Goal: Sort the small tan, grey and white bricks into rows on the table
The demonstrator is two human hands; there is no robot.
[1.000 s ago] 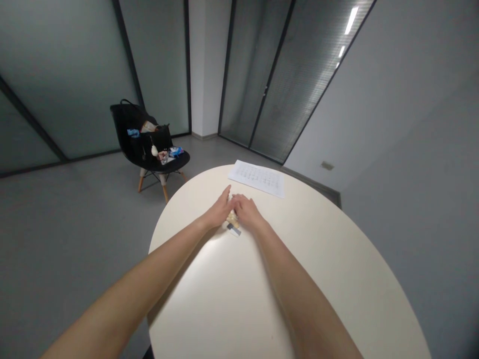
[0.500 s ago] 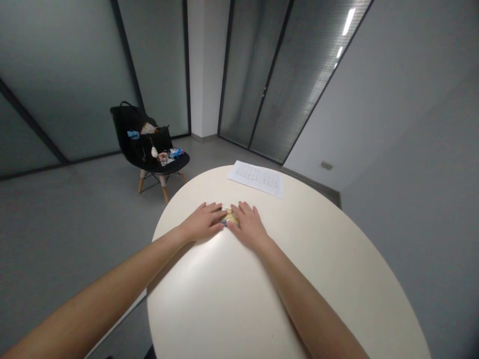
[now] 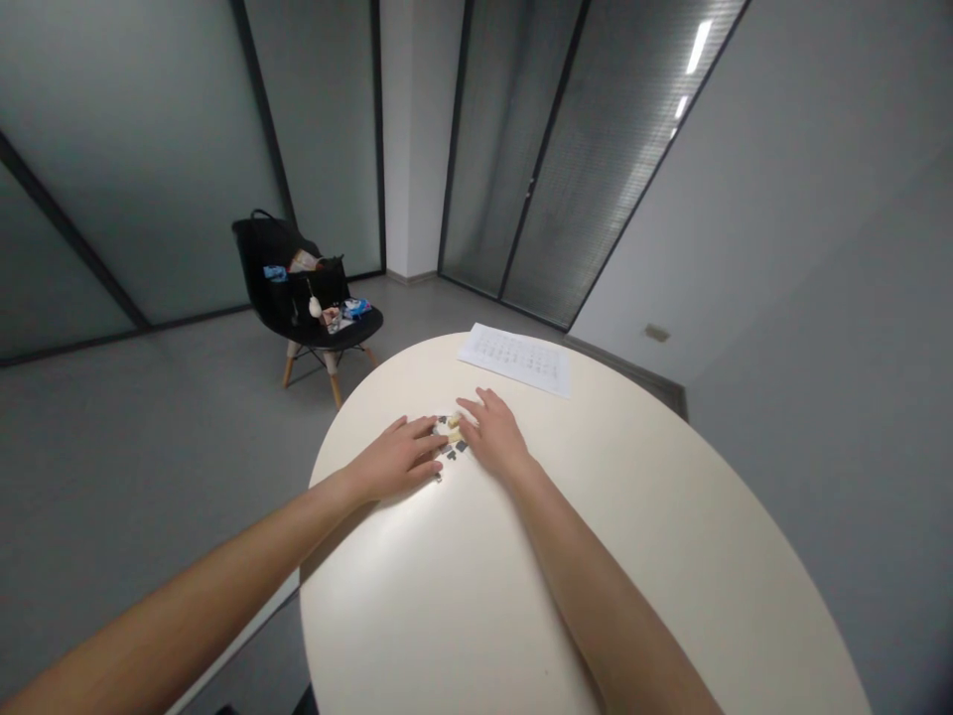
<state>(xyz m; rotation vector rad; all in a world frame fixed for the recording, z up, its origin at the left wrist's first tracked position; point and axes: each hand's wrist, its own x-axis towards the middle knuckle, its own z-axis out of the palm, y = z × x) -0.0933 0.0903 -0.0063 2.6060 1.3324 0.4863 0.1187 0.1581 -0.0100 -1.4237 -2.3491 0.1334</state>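
Small pieces point(image 3: 456, 437) lie in a loose bunch on the white table point(image 3: 611, 556), on the near side of the paper point(image 3: 515, 359) and a bit to its left. Some are pale yellow and some are dark gray. They are too small to tell just what they are. The left hand point(image 3: 402, 459) is flat, down and left from the paper, and its fingertips reach the bunch. One piece sits by its thumb. The right hand point(image 3: 493, 434) is just below the paper, its fingers spread at the bunch's right side. The two hands are apart, with the pieces between them. Far left of the paper, a black chair point(image 3: 257, 283) holds a black bag point(image 3: 333, 284).
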